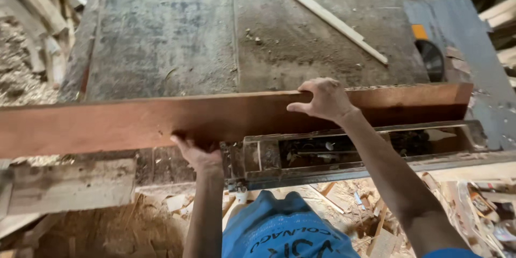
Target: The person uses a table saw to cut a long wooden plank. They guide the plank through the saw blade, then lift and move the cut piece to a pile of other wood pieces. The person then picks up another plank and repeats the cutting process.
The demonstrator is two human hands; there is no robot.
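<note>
A long reddish-brown wooden plank (118, 121) runs across the view on its edge, along the near side of a worn grey saw table (177, 37). My left hand (198, 155) grips the plank's lower edge from beneath, near its middle. My right hand (321, 99) is curled over the plank's top edge, further right. The plank's right end reaches close to a circular saw blade (431, 59) that rises from the table at the right.
A thin pale wood strip (336, 21) lies diagonally on the table's far right. Below the plank an open metal slot (344, 153) shows machine parts. Sawdust and offcuts (161, 209) cover the floor. Rough timbers (37, 16) are stacked at the left.
</note>
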